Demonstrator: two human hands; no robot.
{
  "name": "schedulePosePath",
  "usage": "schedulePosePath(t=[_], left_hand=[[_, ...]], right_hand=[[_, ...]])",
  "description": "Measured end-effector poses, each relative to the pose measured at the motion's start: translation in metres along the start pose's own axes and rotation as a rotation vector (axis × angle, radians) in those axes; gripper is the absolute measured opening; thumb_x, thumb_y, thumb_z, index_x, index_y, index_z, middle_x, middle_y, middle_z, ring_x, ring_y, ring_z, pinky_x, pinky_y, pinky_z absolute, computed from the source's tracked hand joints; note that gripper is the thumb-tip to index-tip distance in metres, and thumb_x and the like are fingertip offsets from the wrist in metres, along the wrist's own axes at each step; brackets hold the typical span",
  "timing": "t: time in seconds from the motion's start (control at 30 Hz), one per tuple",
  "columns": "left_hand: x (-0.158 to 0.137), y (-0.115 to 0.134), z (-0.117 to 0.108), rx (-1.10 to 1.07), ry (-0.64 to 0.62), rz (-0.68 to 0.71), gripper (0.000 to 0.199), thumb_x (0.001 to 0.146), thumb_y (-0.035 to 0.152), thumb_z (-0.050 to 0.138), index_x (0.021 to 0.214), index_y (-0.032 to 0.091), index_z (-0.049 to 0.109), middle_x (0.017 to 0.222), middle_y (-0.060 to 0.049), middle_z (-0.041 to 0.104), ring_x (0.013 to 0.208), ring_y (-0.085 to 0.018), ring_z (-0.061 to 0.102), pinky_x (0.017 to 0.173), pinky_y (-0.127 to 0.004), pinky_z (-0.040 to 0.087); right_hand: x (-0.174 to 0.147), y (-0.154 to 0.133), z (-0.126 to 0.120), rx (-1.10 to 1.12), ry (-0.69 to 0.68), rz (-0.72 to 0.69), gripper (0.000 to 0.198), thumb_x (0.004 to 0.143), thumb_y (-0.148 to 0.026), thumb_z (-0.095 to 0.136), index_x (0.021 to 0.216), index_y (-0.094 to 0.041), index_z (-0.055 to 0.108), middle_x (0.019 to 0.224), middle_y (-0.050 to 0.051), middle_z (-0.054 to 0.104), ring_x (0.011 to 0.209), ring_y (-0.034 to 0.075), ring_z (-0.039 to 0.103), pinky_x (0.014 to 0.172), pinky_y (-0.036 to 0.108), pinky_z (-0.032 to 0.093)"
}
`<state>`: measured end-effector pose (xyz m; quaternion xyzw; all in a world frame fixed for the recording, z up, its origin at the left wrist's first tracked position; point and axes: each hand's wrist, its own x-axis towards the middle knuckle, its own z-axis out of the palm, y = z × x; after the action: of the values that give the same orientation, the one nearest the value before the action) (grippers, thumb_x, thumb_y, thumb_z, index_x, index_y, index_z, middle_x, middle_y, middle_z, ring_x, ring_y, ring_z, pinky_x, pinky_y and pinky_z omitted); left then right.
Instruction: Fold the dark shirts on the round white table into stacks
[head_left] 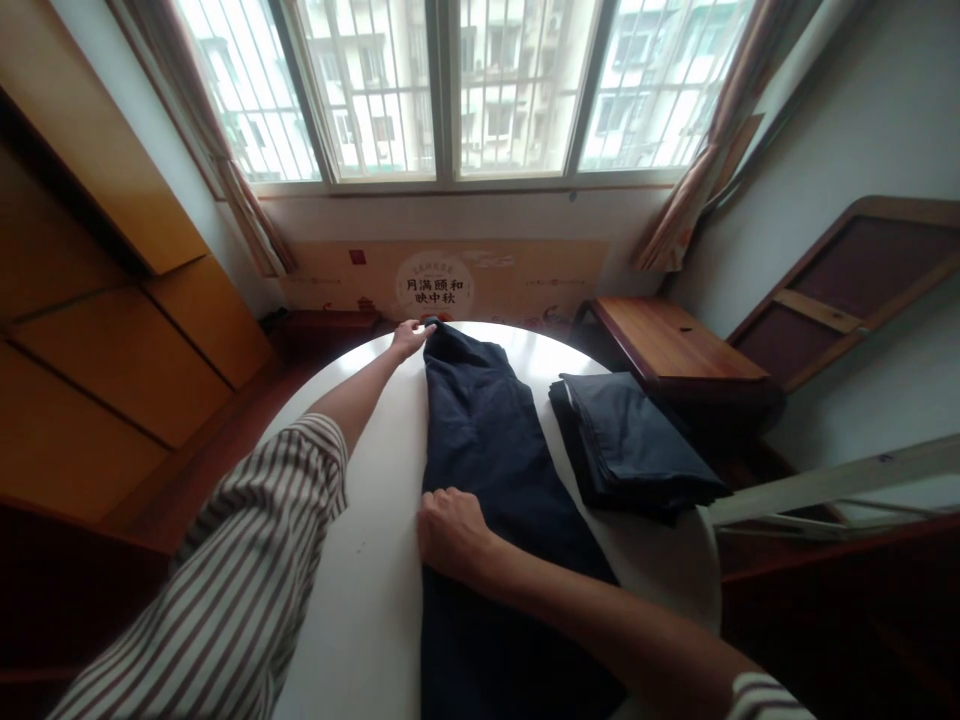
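Observation:
A pair of dark navy trousers (487, 430) lies lengthwise on the white round table (360, 540), its waist at the far edge and its legs running toward me. At the far left corner of the waistband, my left hand (410, 338) is closed on the cloth with the arm stretched out. My right hand (454, 530) is closed at the left edge of the trousers, about halfway down. Its fingers curl over that edge, and their tips are hidden. To the right sits a stack of folded dark trousers (630, 430).
A wooden side table (675, 340) stands beyond the stack, with a brown framed panel (855, 290) leaning on the right wall. Yellow-brown cabinets (120, 370) line the left. A printed banner (330, 275) hangs below the barred windows. A pale rail (832, 480) is at the right.

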<state>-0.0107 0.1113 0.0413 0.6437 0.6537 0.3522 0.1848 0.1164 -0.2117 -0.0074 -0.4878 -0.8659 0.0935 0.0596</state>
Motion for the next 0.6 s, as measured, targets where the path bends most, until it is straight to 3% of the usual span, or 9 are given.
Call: schedulePosePath(t=[0.1,0.23,0.43,0.6], left_hand=[[0.018,-0.006,0.024,0.03,-0.026,-0.048,0.06,0.076,0.04,0.078,0.122,0.005,0.062,0.123,-0.021,0.066,0.113,-0.027,0.063,0.095,-0.029,0.046],[0.035,-0.012,0.044,0.078,-0.036,-0.067,0.03,0.085,0.029,0.067,0.108,0.01,0.07,0.112,-0.014,0.072,0.106,-0.022,0.065,0.093,-0.027,0.045],[0.054,-0.009,0.051,0.145,0.02,-0.086,0.025,0.088,0.02,0.056,0.105,0.011,0.072,0.117,-0.013,0.07,0.109,-0.02,0.063,0.095,-0.024,0.043],[0.049,-0.01,0.057,0.179,0.013,-0.12,0.026,0.087,0.02,0.056,0.107,0.011,0.07,0.111,-0.014,0.071,0.104,-0.022,0.065,0.091,-0.027,0.046]], right_hand=[[-0.002,0.005,0.008,0.029,0.03,-0.012,0.017,0.086,-0.02,0.052,0.088,-0.012,0.067,0.083,0.013,0.07,0.074,0.024,0.066,0.061,0.03,0.047],[-0.002,0.007,0.012,0.055,0.032,-0.037,0.014,0.085,-0.019,0.051,0.085,-0.014,0.064,0.082,0.012,0.067,0.074,0.024,0.063,0.061,0.031,0.045],[-0.002,0.008,0.019,0.062,0.055,-0.075,0.01,0.083,-0.018,0.052,0.084,-0.015,0.061,0.08,0.011,0.065,0.07,0.023,0.059,0.059,0.031,0.043],[-0.003,0.009,0.021,0.052,0.059,-0.098,0.009,0.084,-0.019,0.053,0.083,-0.015,0.061,0.08,0.012,0.064,0.07,0.024,0.058,0.06,0.032,0.043]])
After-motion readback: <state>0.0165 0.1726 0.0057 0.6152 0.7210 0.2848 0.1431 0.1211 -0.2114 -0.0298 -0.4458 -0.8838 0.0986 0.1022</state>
